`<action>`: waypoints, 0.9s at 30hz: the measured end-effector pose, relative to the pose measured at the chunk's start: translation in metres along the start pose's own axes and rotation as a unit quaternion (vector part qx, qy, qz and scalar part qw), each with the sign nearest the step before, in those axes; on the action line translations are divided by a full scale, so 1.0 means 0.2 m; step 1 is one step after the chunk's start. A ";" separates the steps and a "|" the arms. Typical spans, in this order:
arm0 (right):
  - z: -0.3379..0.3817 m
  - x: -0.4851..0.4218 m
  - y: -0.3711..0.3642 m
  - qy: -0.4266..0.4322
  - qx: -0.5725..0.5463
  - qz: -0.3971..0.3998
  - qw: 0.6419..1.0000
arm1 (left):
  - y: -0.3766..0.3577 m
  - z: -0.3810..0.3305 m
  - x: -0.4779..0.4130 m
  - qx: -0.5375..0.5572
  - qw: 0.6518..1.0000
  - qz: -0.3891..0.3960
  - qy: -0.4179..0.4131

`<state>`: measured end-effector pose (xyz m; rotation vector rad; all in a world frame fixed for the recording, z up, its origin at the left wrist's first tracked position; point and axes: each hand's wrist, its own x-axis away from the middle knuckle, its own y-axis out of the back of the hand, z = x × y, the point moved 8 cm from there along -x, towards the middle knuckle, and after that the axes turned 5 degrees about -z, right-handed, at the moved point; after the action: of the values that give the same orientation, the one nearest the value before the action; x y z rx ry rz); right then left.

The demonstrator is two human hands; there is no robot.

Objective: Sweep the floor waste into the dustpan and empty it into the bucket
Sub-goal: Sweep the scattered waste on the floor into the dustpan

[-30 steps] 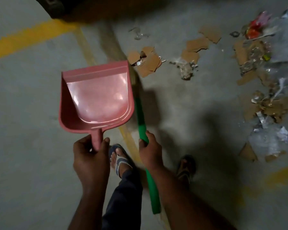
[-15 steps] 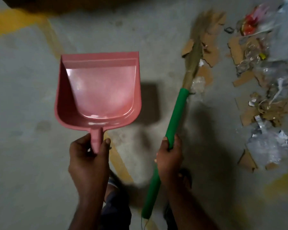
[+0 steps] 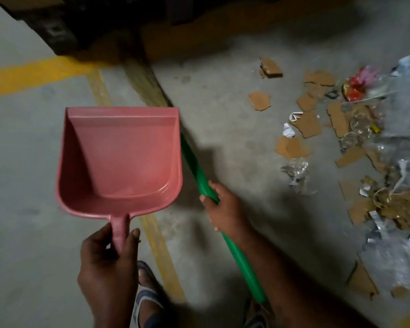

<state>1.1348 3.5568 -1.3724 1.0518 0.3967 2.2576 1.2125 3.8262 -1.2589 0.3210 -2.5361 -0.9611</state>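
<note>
Against half a second back: swings the broom (image 3: 242,259) over from a rightward lean to a leftward one. No longer has the bristles (image 3: 145,84) among the cardboard scraps at upper right; now lays them at upper left, beyond the far edge of the dustpan (image 3: 118,159), just beside the yellow floor line (image 3: 33,74) and well apart from the waste (image 3: 365,147). Keeps the dustpan much as before, held out in front and clear of the floor (image 3: 21,185).

Runs the broom's long axis on a diagonal, from the green handle end at lower right, up past the dustpan's right side, to the bristles at upper left. Hides a stretch of it behind the dustpan's far right corner. Points the dustpan's open mouth away from the body, toward the top of view, stub handle toward the body, long axis close to vertical in view.

Grips the stub handle with the left hand (image 3: 107,263), thumb on one side, fingers on the other, curled round it. Wraps the right hand (image 3: 223,207) fully round the green handle, roughly midway along its visible length.

Leaves the waste, torn cardboard, crumpled clear plastic and a red wrapper, spread over the floor at right. Shows a sandalled foot (image 3: 147,301) just below the left hand.
</note>
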 end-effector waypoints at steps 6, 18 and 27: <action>-0.01 -0.14 0.25 -0.019 0.026 -0.083 0.996 | -0.05 -0.04 0.04 0.018 0.999 0.038 -0.017; -0.38 0.02 0.90 -0.169 -0.093 -0.263 0.945 | -0.08 -0.04 0.11 -0.007 0.996 0.088 -0.028; -0.29 0.41 0.76 -0.106 -0.166 -0.232 0.952 | -0.11 -0.12 0.21 0.011 0.993 0.103 -0.051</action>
<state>0.9887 3.4920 -1.2866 0.8986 0.1432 1.6993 1.1877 3.7807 -1.2455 0.0140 -2.6118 -0.8902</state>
